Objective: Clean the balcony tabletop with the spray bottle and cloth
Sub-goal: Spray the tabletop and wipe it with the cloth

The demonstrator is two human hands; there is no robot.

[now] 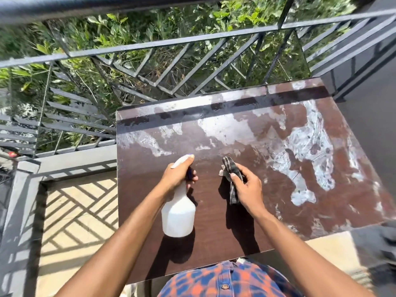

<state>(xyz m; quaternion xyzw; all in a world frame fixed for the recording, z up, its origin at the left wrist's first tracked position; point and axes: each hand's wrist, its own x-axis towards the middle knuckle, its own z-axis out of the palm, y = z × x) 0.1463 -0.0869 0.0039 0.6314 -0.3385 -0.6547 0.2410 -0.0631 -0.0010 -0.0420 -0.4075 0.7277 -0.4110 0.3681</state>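
Over the near half of the dark brown table point(145, 189), both hands are busy.

Left hand point(179, 173) grips the white plastic spray bottle point(178, 213) at the neck. Its fingers curl round the dark blue trigger and one digit lies along the top of the white spray head. The nozzle points away from the person. The bottle body hangs below the left hand, tilted, base toward the person, with its shadow on the table right under it. Can't tell if the base touches the surface.

Right hand point(246, 187) is just right of the left hand, with a bare strip of table between them. It clutches the dark grey checked cloth point(229, 167), bunched up. One end sticks out past the fingertips and the other hangs down under the palm. Can't tell if the cloth touches the table.

Table under and between the hands looks plain brown. Whitish smears point(304, 151) cover the surface beyond the hands and well to the right of the right hand. A dark shadow band runs along the far edge.

Beyond the table is a grey metal railing point(150, 48) with diagonal bars, and green foliage point(132, 28) behind it. Left of the left hand is beige tiled floor point(79, 211) with railing shadows. Below both forearms is an orange-and-blue checked shirt point(231, 279).
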